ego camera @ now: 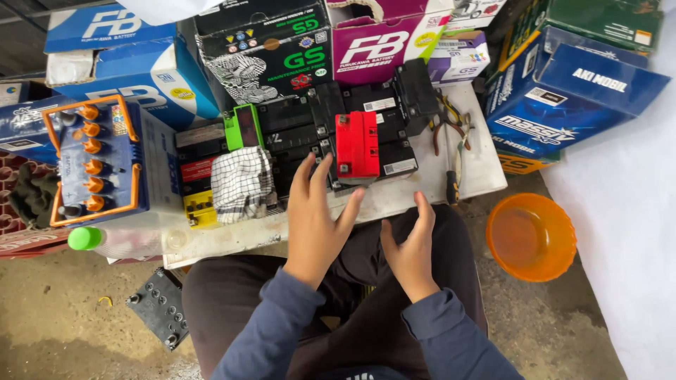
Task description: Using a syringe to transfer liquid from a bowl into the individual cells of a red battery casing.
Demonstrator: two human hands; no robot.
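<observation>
White board [394, 200] on dusty floor [63, 317]

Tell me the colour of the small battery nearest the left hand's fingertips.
Red battery, clearest in the head view, just beyond the left hand.

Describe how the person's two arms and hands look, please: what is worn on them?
Both hands, the left hand and the right hand, are bare: no gloves, rings or watch show. Each arm wears a long slate-blue sleeve of soft fabric, ending in a plain cuff at the wrist.
</observation>
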